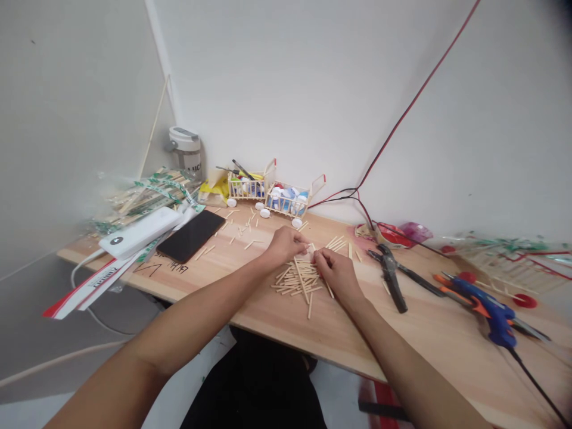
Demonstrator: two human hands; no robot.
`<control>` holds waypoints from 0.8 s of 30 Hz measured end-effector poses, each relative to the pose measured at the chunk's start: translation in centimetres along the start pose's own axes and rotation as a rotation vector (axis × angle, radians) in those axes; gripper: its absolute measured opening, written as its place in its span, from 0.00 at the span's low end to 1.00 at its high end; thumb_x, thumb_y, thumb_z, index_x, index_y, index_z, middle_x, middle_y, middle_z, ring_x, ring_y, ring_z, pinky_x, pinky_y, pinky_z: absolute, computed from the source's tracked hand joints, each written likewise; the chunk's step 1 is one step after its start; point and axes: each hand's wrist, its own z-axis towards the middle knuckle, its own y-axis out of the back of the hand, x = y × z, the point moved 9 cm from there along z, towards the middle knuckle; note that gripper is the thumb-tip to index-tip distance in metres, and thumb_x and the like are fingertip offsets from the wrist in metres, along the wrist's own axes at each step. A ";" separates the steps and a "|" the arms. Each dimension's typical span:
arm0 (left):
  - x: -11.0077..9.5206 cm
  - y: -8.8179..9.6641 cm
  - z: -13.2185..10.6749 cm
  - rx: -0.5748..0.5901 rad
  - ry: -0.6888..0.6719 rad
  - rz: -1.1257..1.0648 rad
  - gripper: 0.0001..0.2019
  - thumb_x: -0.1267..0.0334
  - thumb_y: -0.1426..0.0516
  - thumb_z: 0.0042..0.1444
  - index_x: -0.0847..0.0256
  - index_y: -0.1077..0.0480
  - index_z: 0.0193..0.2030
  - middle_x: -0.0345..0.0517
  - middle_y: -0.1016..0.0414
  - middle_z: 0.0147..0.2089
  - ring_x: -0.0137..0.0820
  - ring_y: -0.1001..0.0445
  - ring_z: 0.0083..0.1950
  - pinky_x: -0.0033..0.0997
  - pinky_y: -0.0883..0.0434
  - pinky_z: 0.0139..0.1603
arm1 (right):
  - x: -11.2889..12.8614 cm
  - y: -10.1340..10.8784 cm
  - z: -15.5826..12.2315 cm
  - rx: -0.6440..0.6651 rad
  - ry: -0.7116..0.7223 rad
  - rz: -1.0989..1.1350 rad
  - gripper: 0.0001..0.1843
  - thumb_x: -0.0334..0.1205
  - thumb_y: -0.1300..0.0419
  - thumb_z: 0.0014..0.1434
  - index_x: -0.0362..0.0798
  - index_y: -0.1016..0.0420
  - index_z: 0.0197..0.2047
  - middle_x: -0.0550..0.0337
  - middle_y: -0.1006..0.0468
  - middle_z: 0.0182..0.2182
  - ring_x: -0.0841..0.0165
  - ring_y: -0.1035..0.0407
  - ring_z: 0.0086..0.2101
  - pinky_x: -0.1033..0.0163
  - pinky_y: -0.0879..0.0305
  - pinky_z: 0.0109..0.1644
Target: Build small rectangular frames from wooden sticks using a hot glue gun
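Stick pile on table; left hand and right hand close together at pile's far edge, fingertips narrow, cannot tell if holding stick; best pinch softly, thin wood may snap

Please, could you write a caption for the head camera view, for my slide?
Left hand and right hand at a pile of short wooden sticks, with two miniature wooden carts standing behind.

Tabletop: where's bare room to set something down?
Bare: a broad patch between right forearm, black pliers and blue glue gun; a narrow strip between phone and left forearm. Crowded: around left hand, right hand and stick pile.
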 end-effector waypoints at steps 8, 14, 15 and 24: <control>-0.2 0.0 -0.1 0.006 -0.018 0.009 0.07 0.70 0.40 0.48 0.69 0.20 0.33 0.46 0.20 0.28 0.28 0.25 0.31 0.23 0.30 0.36 | -0.1 -0.1 0.1 0.005 0.006 -0.011 0.17 0.42 0.51 0.62 0.47 0.31 0.24 0.65 0.34 0.19 0.71 0.37 0.24 0.66 0.47 0.30; -0.1 0.1 0.0 -0.005 -0.029 0.035 0.07 0.69 0.39 0.48 0.68 0.20 0.33 0.46 0.20 0.28 0.28 0.24 0.31 0.23 0.30 0.36 | -0.1 -0.1 0.0 0.005 0.007 -0.018 0.17 0.42 0.51 0.62 0.47 0.32 0.24 0.65 0.34 0.19 0.71 0.38 0.24 0.66 0.49 0.30; 0.0 0.0 0.0 -0.003 -0.025 0.029 0.07 0.69 0.39 0.48 0.68 0.20 0.33 0.46 0.20 0.28 0.28 0.24 0.31 0.23 0.30 0.36 | -0.1 -0.1 0.0 0.005 0.008 -0.018 0.17 0.42 0.51 0.62 0.47 0.32 0.24 0.65 0.34 0.19 0.71 0.38 0.24 0.66 0.48 0.30; 0.2 -0.2 -0.2 0.008 0.011 -0.121 0.13 0.74 0.42 0.49 0.69 0.22 0.42 0.47 0.20 0.28 0.28 0.23 0.31 0.23 0.28 0.37 | -0.1 -0.1 0.0 0.004 0.016 -0.014 0.17 0.42 0.51 0.62 0.48 0.31 0.25 0.64 0.32 0.18 0.70 0.37 0.24 0.66 0.47 0.30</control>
